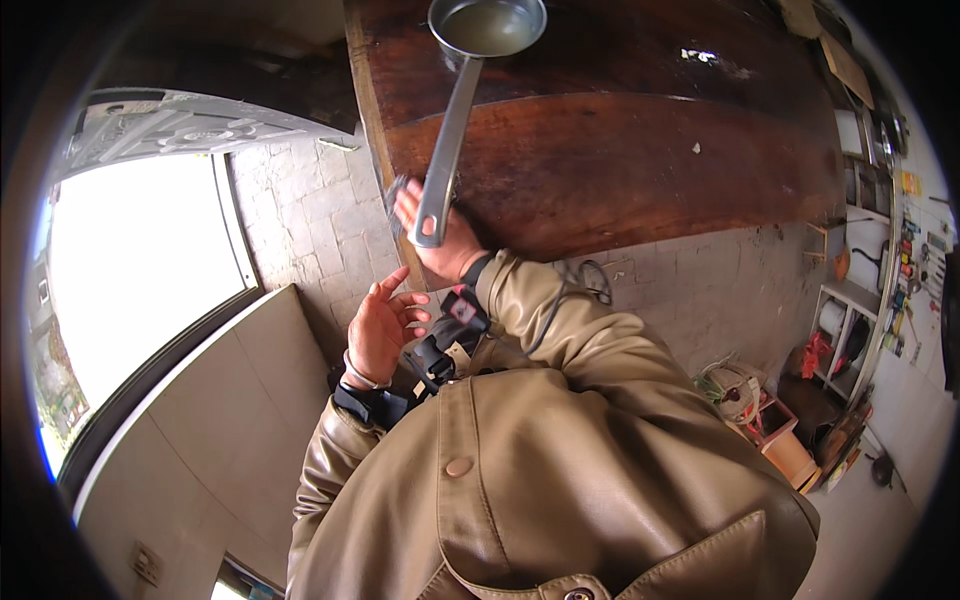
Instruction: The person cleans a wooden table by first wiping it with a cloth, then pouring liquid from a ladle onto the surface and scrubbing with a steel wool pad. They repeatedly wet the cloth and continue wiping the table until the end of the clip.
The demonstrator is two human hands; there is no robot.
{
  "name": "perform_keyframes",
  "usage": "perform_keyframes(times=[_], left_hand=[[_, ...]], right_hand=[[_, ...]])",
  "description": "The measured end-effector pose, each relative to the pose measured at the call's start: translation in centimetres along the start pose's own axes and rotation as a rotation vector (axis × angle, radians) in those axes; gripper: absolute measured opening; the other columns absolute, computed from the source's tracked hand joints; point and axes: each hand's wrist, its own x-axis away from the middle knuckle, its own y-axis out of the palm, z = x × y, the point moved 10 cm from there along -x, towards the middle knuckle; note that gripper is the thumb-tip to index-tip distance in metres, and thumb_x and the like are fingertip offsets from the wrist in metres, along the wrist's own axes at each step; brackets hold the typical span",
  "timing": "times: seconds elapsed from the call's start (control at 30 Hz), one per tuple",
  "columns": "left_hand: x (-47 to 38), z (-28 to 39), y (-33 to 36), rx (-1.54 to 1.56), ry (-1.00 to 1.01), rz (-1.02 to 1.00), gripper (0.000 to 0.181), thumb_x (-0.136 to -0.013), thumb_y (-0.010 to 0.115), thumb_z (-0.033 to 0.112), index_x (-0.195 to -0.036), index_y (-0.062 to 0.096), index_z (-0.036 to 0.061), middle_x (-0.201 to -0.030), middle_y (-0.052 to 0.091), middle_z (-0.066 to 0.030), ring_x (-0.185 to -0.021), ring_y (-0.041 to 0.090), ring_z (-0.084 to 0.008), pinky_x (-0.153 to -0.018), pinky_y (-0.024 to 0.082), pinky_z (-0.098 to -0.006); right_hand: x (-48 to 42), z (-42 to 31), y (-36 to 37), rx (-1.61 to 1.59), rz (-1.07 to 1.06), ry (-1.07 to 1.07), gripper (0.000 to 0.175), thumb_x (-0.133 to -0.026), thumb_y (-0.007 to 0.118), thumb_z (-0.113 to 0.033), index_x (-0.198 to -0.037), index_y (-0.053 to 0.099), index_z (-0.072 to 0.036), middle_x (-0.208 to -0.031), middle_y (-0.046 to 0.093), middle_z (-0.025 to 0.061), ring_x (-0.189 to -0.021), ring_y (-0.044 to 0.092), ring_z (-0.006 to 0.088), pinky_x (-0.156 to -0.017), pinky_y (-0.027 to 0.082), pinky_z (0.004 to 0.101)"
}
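Note:
My right hand (448, 244) presses a grey scouring pad or cloth (396, 206) against the left edge of a dark wooden tabletop (585, 165). Above that hand passes the long metal handle of a small saucepan (487, 28), which holds some cloudy liquid; the handle hides part of the hand. My left hand (379, 330) is raised beside the table's corner, palm up and fingers apart, with nothing in it. It wears a bracelet at the wrist.
A tiled floor (300, 202) lies left of the table, beside a bright doorway and a pale panel (217, 397). Shelves (855, 307) and hanging tools line the right wall. A basket (731, 386) and a wooden box (787, 446) stand on the right. A dark cable (551, 322) loops near my right sleeve.

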Motion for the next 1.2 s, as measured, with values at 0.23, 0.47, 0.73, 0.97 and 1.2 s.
perform_keyframes(times=[0.23, 0.47, 0.73, 0.97, 1.2], left_hand=[[-0.5, -1.9, -0.4, -0.069, -0.058, -0.013, 0.052, -0.093, 0.038, 0.045, -0.13, 0.04, 0.0092, -0.1, 0.059, -0.0109, -0.082, 0.058, -0.02, -0.069, 0.047, -0.0312], [-2.9, -4.5, 1.8, -0.17, -0.148, 0.012, 0.048, -0.094, 0.037, 0.043, -0.127, 0.04, 0.008, -0.098, 0.059, -0.0122, -0.081, 0.059, -0.0203, -0.067, 0.05, -0.0297], [-8.7, -5.6, 8.8, -0.41, -0.057, 0.053, 0.047, -0.093, 0.04, 0.037, -0.128, 0.04, 0.0059, -0.095, 0.06, -0.0108, -0.079, 0.06, -0.0189, -0.066, 0.051, -0.0292], [-13.8, -1.7, 19.1, -1.486, 0.661, 0.298, 0.039, -0.083, 0.052, 0.011, -0.121, 0.048, 0.0025, -0.106, 0.057, -0.0168, -0.093, 0.058, -0.0293, -0.079, 0.048, -0.0346], [-18.5, -1.4, 19.0, -2.15, -0.012, 0.705, 0.086, -0.074, 0.067, 0.037, -0.138, 0.025, -0.0017, -0.147, 0.019, -0.0193, -0.137, 0.018, -0.0285, -0.107, 0.023, -0.0417]], right_hand=[[9.9, 16.7, -13.1, 0.293, 0.067, 0.275, 0.019, -0.085, 0.053, -0.009, -0.102, 0.058, -0.003, -0.104, 0.059, 0.0125, -0.098, 0.054, 0.0309, -0.082, 0.042, 0.0415], [10.9, 19.4, -22.6, 0.509, 0.317, 0.371, 0.027, -0.087, 0.044, -0.009, -0.11, 0.055, 0.001, -0.116, 0.054, 0.0175, -0.113, 0.046, 0.0359, -0.095, 0.038, 0.0424], [16.7, 26.1, -24.7, 0.408, 0.103, 0.194, 0.03, -0.082, 0.051, -0.006, -0.11, 0.058, -0.004, -0.123, 0.053, 0.0107, -0.119, 0.045, 0.029, -0.091, 0.039, 0.0439], [13.5, 43.3, -33.8, 0.621, 0.248, 0.643, 0.034, -0.086, 0.046, -0.011, -0.117, 0.052, 0.003, -0.127, 0.048, 0.0194, -0.123, 0.04, 0.034, -0.103, 0.031, 0.0432], [6.0, 36.0, -25.6, 0.165, -0.109, 0.211, 0.029, -0.086, 0.049, -0.012, -0.112, 0.058, -0.007, -0.118, 0.056, 0.0131, -0.115, 0.047, 0.0287, -0.095, 0.038, 0.0377]])
